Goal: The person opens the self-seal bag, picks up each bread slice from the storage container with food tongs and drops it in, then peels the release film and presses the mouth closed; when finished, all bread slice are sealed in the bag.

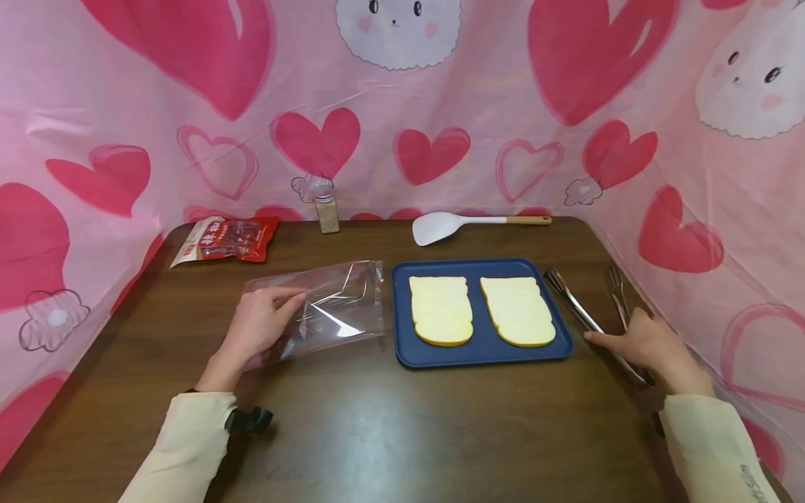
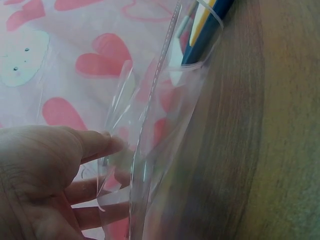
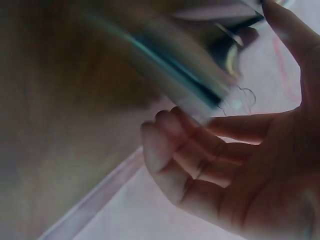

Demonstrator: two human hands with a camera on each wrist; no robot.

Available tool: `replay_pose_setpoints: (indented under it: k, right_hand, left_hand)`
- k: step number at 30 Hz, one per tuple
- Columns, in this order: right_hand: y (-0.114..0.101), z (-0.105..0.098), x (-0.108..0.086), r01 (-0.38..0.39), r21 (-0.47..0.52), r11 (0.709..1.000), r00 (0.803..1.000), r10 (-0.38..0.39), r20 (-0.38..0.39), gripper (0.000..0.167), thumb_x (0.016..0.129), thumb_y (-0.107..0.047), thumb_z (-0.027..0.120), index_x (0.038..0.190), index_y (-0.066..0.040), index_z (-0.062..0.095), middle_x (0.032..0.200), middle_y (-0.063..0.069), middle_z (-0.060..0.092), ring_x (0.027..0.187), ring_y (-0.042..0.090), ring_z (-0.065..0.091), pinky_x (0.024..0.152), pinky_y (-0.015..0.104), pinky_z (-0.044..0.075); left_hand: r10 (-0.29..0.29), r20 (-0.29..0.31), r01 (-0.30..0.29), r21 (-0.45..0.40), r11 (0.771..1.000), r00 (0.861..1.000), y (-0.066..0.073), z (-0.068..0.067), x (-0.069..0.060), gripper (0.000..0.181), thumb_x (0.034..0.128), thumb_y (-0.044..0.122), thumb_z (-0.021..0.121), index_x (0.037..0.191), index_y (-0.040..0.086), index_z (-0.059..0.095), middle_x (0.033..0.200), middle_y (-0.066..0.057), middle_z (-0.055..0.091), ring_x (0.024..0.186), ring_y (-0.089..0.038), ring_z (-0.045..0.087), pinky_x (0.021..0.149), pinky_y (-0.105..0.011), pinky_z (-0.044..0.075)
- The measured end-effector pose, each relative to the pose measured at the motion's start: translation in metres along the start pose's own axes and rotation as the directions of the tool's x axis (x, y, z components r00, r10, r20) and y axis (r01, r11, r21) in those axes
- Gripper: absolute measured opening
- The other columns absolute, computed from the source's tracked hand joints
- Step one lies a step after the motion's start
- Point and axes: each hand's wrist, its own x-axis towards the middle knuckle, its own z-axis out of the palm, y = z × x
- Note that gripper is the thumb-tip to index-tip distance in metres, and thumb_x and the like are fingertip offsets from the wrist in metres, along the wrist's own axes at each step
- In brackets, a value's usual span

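Note:
My left hand [image 1: 267, 318] pinches a clear plastic bag [image 1: 346, 307] between thumb and fingers, left of the tray. In the left wrist view the bag [image 2: 155, 130] stands partly upright beside the thumb. At the right, my right hand [image 1: 657, 346] holds metal tongs [image 1: 588, 320], thumb on the near arm and fingers round the other; the tongs' ends are spread apart. In the right wrist view the tongs [image 3: 175, 65] are blurred between thumb and curled fingers. Two bread slices [image 1: 442, 311] [image 1: 518, 311] lie side by side on a blue tray [image 1: 478, 355].
Behind the tray lies a white spatula [image 1: 440, 227] with a wooden handle. A small seasoning jar [image 1: 327, 215] stands at the back, and a red food packet [image 1: 233, 237] lies back left. Pink heart-printed cloth [image 1: 428, 105] surrounds the wooden table [image 1: 377, 433].

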Motion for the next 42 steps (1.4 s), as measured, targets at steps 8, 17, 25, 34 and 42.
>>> replay_pose_setpoints:
  k: [8,17,25,34,42]
  right_hand:
    - [-0.001,0.004,0.005,-0.012,-0.004,1.0,0.999,0.012,0.03,0.098,0.087,-0.063,0.076,0.11,0.028,0.048,0.095,0.042,0.059,0.083,0.051,0.061,0.081,0.065,0.057]
    - [0.002,0.003,0.002,-0.009,0.057,0.998,1.0,0.01,-0.013,0.082,0.095,-0.06,0.067,0.1,0.02,0.053,0.084,0.029,0.058,0.076,0.042,0.058,0.067,0.052,0.055]
    - [-0.004,0.0,-0.008,-0.013,0.175,0.984,0.984,0.044,-0.172,0.085,0.095,-0.059,0.067,0.121,0.019,0.044,0.098,0.034,0.056,0.082,0.046,0.056,0.062,0.049,0.055]
    - [-0.044,-0.006,-0.028,0.042,0.199,0.979,0.961,0.015,-0.276,0.1,0.092,-0.061,0.072,0.145,0.014,0.034,0.119,0.042,0.053,0.096,0.056,0.056,0.069,0.063,0.057]
    - [-0.095,0.004,-0.062,0.21,0.125,0.97,0.934,-0.161,-0.319,0.098,0.094,-0.062,0.069,0.153,0.008,0.036,0.101,0.033,0.071,0.085,0.051,0.069,0.073,0.065,0.055]
  left_hand:
    - [-0.003,-0.013,0.003,-0.007,1.0,1.0,0.001,-0.001,0.0,0.034,0.1058,0.026,0.066,0.133,0.007,0.074,0.126,-0.02,0.076,0.087,-0.029,0.06,0.066,-0.033,0.044]
    - [0.006,-0.022,-0.006,0.002,1.0,1.0,0.003,-0.001,-0.001,0.033,0.1053,0.026,0.067,0.131,0.008,0.075,0.129,-0.02,0.074,0.098,-0.032,0.066,0.074,-0.035,0.047]
    - [0.013,-0.025,-0.013,0.002,1.0,1.0,0.004,-0.001,-0.001,0.033,0.1058,0.026,0.066,0.132,0.008,0.075,0.131,-0.02,0.073,0.104,-0.034,0.067,0.084,-0.044,0.05]
    - [0.017,-0.026,-0.017,-0.008,1.0,1.0,0.002,0.001,-0.002,0.033,0.1063,0.026,0.065,0.132,0.007,0.074,0.132,-0.021,0.072,0.116,-0.04,0.068,0.097,-0.059,0.054]
    - [0.008,-0.022,-0.008,-0.006,1.0,1.0,0.002,0.001,-0.002,0.034,0.1065,0.029,0.065,0.132,0.008,0.074,0.132,-0.021,0.072,0.111,-0.038,0.068,0.094,-0.056,0.054]
